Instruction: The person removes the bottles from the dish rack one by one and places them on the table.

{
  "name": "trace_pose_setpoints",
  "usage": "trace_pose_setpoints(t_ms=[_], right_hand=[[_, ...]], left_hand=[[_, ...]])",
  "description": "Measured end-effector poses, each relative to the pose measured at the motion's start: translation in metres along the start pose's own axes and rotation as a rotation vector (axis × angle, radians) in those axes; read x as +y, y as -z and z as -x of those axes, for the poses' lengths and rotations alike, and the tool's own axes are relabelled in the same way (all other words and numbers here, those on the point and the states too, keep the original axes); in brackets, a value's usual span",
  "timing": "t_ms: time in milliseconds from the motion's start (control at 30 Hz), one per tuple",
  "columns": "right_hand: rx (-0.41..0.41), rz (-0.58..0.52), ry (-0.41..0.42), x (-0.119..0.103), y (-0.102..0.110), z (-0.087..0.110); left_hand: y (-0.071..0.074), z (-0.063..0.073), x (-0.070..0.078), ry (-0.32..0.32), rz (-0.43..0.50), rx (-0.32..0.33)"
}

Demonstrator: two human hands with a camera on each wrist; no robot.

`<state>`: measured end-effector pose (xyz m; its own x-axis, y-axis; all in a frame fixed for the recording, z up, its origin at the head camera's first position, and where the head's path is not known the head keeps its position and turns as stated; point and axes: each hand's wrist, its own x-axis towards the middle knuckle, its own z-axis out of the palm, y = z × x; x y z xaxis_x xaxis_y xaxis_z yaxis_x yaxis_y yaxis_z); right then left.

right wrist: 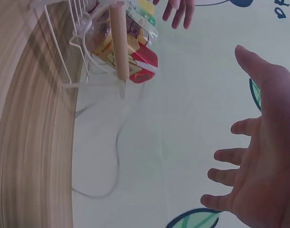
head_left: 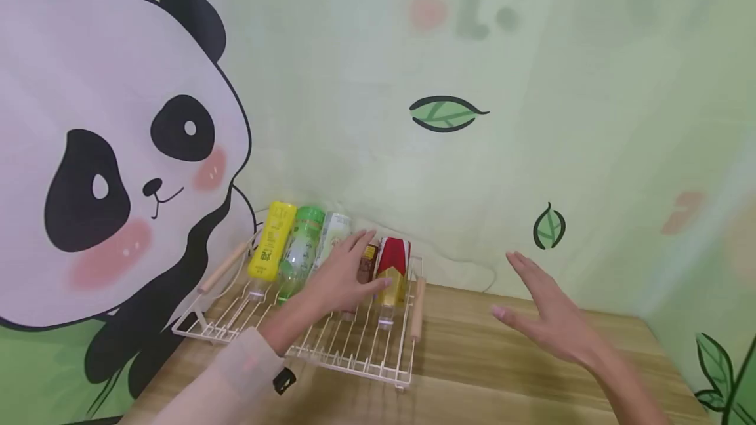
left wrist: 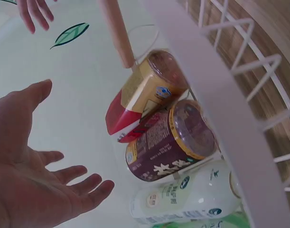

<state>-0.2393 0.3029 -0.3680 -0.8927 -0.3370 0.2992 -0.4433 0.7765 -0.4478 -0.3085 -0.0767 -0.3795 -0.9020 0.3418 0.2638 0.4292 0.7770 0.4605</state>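
Note:
A white wire rack (head_left: 354,368) with wooden handles holds a row of tilted drink containers. From the left stand a yellow bottle (head_left: 273,241), a green-capped clear bottle (head_left: 302,244), a white printed can (left wrist: 187,195), a dark purple labelled container (left wrist: 159,147) and a red-and-gold package (head_left: 394,261). My left hand (head_left: 336,281) is above the rack, fingers spread; the left wrist view shows it apart from the containers and holding nothing. To the right of the rack, my right hand (head_left: 555,320) hovers over the table with fingers extended, holding nothing.
The rack stands on a wood-grain table (head_left: 472,359) against a pale green backdrop (head_left: 354,84) printed with a panda and leaves. One wooden handle (head_left: 417,310) rises at the rack's right side, the other (head_left: 226,266) at its left. A thin cord (right wrist: 118,156) runs along the backdrop.

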Motion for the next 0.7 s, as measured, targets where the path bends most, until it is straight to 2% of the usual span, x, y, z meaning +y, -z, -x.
trace_pose_setpoints(t_ms=[200,400,500,700], right_hand=[[0.015,-0.084,0.035,-0.012,-0.02,-0.003],[0.021,-0.228,0.045,-0.022,-0.05,-0.009],[0.029,-0.351,0.031,-0.023,-0.069,-0.012],[0.036,-0.565,-0.073,-0.028,-0.105,-0.017]], left_hand=[[-0.005,0.001,0.003,0.006,0.129,0.04],[-0.014,-0.001,0.01,0.066,0.196,0.059],[-0.022,-0.001,0.013,0.094,0.234,0.067],[-0.036,-0.002,0.018,0.164,0.271,0.07]])
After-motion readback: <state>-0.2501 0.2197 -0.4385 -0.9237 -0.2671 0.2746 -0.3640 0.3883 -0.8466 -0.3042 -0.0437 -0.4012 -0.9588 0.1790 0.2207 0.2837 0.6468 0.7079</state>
